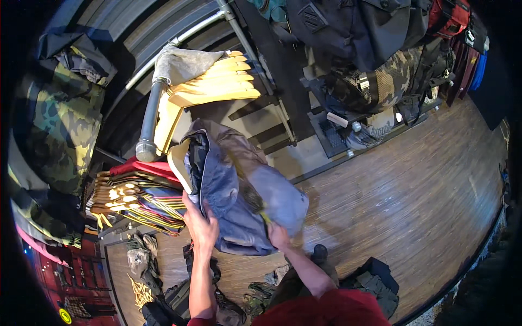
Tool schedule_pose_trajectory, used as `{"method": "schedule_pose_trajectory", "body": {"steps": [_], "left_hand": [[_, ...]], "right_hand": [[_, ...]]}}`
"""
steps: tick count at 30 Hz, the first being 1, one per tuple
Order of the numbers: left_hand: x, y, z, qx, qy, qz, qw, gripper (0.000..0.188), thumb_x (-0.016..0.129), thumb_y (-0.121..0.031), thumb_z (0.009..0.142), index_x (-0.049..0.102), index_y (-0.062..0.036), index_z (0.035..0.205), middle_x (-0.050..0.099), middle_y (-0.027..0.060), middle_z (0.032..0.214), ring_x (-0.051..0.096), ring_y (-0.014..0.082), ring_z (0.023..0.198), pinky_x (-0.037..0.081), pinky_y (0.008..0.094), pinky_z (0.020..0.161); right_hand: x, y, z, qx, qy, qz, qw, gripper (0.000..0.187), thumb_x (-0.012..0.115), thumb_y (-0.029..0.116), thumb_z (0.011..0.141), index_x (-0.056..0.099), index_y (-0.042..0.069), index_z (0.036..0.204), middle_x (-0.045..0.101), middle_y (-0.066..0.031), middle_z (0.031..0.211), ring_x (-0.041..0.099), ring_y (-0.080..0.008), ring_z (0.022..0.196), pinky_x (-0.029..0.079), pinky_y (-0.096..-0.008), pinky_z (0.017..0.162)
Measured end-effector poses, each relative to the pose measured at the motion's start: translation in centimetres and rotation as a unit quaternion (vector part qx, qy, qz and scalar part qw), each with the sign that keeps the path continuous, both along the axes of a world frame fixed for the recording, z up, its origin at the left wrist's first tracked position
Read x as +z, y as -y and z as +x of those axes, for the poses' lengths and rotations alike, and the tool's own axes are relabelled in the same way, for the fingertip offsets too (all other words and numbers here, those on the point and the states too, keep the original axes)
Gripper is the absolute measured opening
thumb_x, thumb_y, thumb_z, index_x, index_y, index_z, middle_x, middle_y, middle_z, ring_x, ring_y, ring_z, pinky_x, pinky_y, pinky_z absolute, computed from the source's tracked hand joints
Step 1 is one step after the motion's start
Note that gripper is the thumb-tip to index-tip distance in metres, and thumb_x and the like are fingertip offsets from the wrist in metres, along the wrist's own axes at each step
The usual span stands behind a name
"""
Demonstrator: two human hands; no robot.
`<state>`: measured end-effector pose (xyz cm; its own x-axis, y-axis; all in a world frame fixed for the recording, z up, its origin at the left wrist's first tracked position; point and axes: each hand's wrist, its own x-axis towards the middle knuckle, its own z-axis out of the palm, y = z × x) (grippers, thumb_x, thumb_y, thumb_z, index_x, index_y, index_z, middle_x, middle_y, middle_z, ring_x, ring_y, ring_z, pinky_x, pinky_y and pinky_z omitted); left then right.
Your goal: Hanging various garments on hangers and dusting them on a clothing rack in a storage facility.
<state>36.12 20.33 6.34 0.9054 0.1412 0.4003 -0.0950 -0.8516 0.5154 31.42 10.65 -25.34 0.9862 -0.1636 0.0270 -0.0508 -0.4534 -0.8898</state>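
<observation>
A blue-grey jacket (pixel 220 190) hangs in front of me on a pale wooden hanger (pixel 179 164), its front partly open and showing a dark lining. My left hand (pixel 201 227) is closed on the jacket's left edge, close to the lower end of the hanger. Lower down on the other side, my right hand (pixel 279 235) grips the jacket's front edge beside a yellow-green strip. Cloth hides some of its fingertips. Just beyond the jacket, several bare wooden hangers (pixel 217 84) hang on a grey metal rail (pixel 150 122), with a grey cloth (pixel 182 62) draped over them.
Striped and red garments (pixel 157 198) hang on hangers at the left, near camouflage clothing (pixel 65 125). Backpacks and bags (pixel 375 81) fill a rack at the upper right. Clothes lie in piles (pixel 179 293) around my feet on the wooden floor (pixel 408 190).
</observation>
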Motion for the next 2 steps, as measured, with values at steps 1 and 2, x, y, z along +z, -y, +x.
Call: {"method": "schedule_pose_trajectory", "body": {"steps": [1, 2], "left_hand": [[-0.27, -0.53, -0.1, 0.022, -0.018, 0.001, 1.0, 0.055, 0.056, -0.002, 0.093, 0.03, 0.0062, 0.141, 0.066, 0.0304, 0.099, 0.067, 0.0426, 0.092, 0.05, 0.0408, 0.08], [-0.29, -0.73, -0.17, 0.01, -0.017, 0.012, 1.0, 0.057, 0.057, -0.004, 0.093, 0.03, 0.0058, 0.143, 0.066, 0.0311, 0.1, 0.067, 0.0421, 0.096, 0.05, 0.0405, 0.08]], "right_hand": [[-0.88, 0.71, -1.21, 0.03, -0.095, 0.064, 0.993, 0.023, 0.047, 0.02, 0.1, 0.064, 0.007, 0.106, 0.067, -0.0257, 0.088, 0.066, -0.0403, 0.081, 0.053, -0.0476, 0.07], [-0.89, 0.41, -0.86, 0.028, -0.092, 0.066, 0.993, 0.023, 0.047, 0.02, 0.1, 0.064, 0.007, 0.106, 0.067, -0.0257, 0.088, 0.066, -0.0403, 0.081, 0.053, -0.0476, 0.07]]}}
